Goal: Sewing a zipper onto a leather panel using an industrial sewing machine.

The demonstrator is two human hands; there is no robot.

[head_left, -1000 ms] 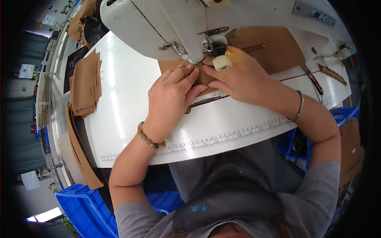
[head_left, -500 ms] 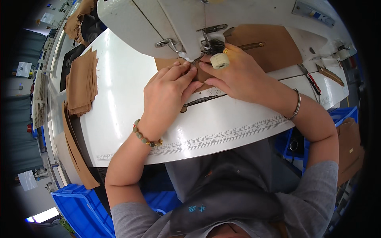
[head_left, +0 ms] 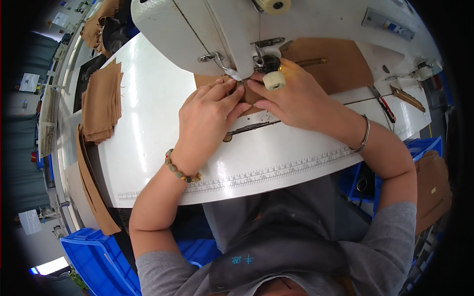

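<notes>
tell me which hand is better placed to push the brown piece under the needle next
Probably the left hand: its fingertips lie flat on the brown piece right before the needle; the right hand sits beside it.

Tan-brown fabric piece under a white sewing machine (cream thread spool), blue bins below.

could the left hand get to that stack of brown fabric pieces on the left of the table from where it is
Probably yes: the left hand rests at the needle, and only bare white tabletop lies between it and the stack of brown fabric pieces.
</notes>
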